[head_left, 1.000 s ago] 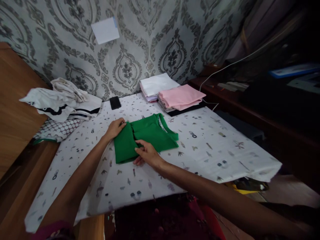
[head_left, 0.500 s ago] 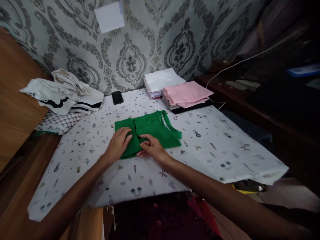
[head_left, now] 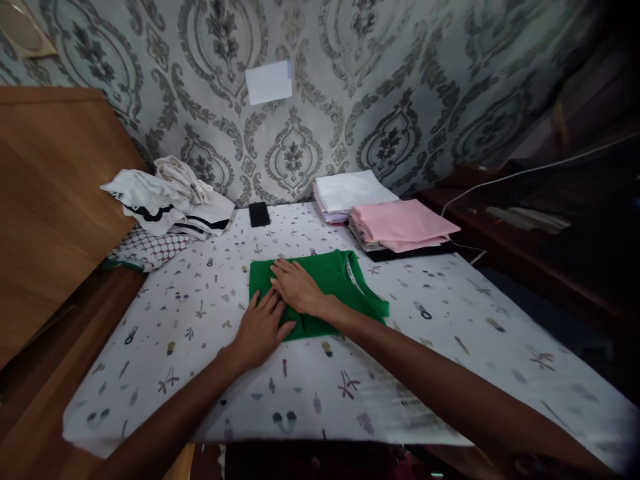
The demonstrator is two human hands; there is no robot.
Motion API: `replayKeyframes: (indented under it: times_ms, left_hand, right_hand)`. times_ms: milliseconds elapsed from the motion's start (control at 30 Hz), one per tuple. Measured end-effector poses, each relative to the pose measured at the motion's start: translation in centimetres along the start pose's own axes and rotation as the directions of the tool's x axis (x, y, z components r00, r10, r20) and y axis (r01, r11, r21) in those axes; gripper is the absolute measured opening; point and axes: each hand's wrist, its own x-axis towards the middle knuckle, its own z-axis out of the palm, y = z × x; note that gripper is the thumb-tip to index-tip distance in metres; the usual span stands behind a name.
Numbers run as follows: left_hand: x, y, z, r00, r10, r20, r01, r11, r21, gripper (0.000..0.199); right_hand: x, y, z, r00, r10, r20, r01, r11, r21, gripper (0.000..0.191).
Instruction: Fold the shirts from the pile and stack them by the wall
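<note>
A green garment [head_left: 330, 277], folded into a flat bundle with its neckline to the right, lies on the patterned white cloth of the table [head_left: 200, 347]. On its near left part rests my left hand [head_left: 263, 327], fingers spread and the thumb over the near edge. My right hand [head_left: 297, 287] lies flat on the garment's left half, its fingertips close to or touching those of my left hand. Neither hand grips anything.
Behind the garment, to the right, are folded stacks topped by a white cloth [head_left: 353, 190] and a pink cloth [head_left: 403, 223]. A black phone [head_left: 259, 215] lies near the wall. Crumpled white clothes [head_left: 165, 200] sit at the back left beside a wooden panel [head_left: 55, 200].
The view has tilted up and shifted. My right hand has gone from pinching at the garment's fold to lying flat on it. My left hand has moved to the near edge, and the fold's gap is no longer visible.
</note>
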Motion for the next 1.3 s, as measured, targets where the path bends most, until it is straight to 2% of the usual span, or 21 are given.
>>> replayKeyframes:
  times_ms: [100,200,267,300,367,400,467,533,733,867,933,1033,1133,1200,1300]
  left_hand:
    - [-0.7,0.2,0.2,1.0,0.015,-0.016,-0.016,0.999,-0.048,0.054]
    - [-0.3,-1.3,-0.3,1.0,0.018,-0.006,-0.019,0.974,-0.224,0.047]
    - [1.1,-3.7,-1.3,0.998,-0.05,-0.027,0.035,0.922,-0.386,0.037]
    - [2.2,-5.2,-1.8,0.992,-0.12,-0.039,0.089,0.885,-0.458,0.034]
    - [4.7,-8.4,-2.6,0.949,-0.305,-0.082,0.225,0.835,-0.502,0.029]
    - [6.0,-9.8,-2.9,0.935,-0.352,-0.045,0.28,0.809,-0.516,0.026]
    - [8.2,-12.0,-2.9,0.94,-0.341,0.028,0.302,0.79,-0.534,0.024]
    - [9.6,-13.1,-2.5,0.953,-0.292,0.081,0.287,0.784,-0.55,0.023]
    - [9.9,-13.1,-1.6,0.968,-0.22,0.118,0.249,0.815,-0.524,0.02]
    - [9.4,-12.8,-1.6,0.969,-0.226,0.103,0.248,0.884,-0.397,0.017]
    - [9.2,-12.6,-1.9,0.97,-0.224,0.094,0.243,0.912,-0.331,0.016]
    - [9.5,-12.3,-2.4,0.974,-0.201,0.105,0.223,0.938,-0.266,0.026]
    - [10.6,-11.9,-2.8,0.977,-0.166,0.131,0.193,0.954,-0.23,0.038]
    - [11.4,-11.4,-2.8,0.978,-0.14,0.153,0.171,0.961,-0.216,0.039]
    - [12.4,-10.6,-2.3,0.977,-0.112,0.18,0.149,0.966,-0.21,0.034]
  right_hand:
    - [1.4,1.0,1.3,0.997,0.069,0.042,-0.067,0.996,-0.051,0.048]
    - [1.6,1.7,2.3,0.997,0.077,0.001,-0.077,0.993,-0.086,0.051]
    - [1.4,1.9,2.6,0.997,0.066,-0.028,-0.069,0.993,-0.1,0.052]
    - [1.3,1.9,2.7,0.997,0.065,-0.046,-0.07,0.992,-0.106,0.053]
    - [1.1,1.8,2.7,0.995,0.075,-0.072,-0.083,0.99,-0.117,0.054]
    - [1.1,1.7,2.6,0.994,0.085,-0.075,-0.094,0.988,-0.122,0.055]
    - [1.0,1.5,2.4,0.993,0.1,-0.062,-0.107,0.986,-0.127,0.056]
    - [1.1,1.5,2.3,0.993,0.107,-0.048,-0.113,0.985,-0.128,0.058]
    - [1.3,2.0,3.0,0.993,0.094,-0.072,-0.102,0.988,-0.117,0.059]
    - [1.4,2.6,3.7,0.991,0.073,-0.109,-0.079,0.995,-0.053,0.057]
    - [1.5,3.1,3.6,0.988,0.066,-0.138,-0.062,0.997,0.034,0.057]
    - [1.9,4.3,2.9,0.963,0.177,-0.202,-0.122,0.958,0.258,0.053]
    - [2.5,5.9,1.9,0.921,0.348,-0.178,-0.255,0.88,0.4,0.045]
    - [2.8,6.6,1.4,0.917,0.372,-0.143,-0.289,0.867,0.405,0.039]
    - [3.3,7.0,0.7,0.935,0.338,-0.107,-0.273,0.88,0.389,0.034]
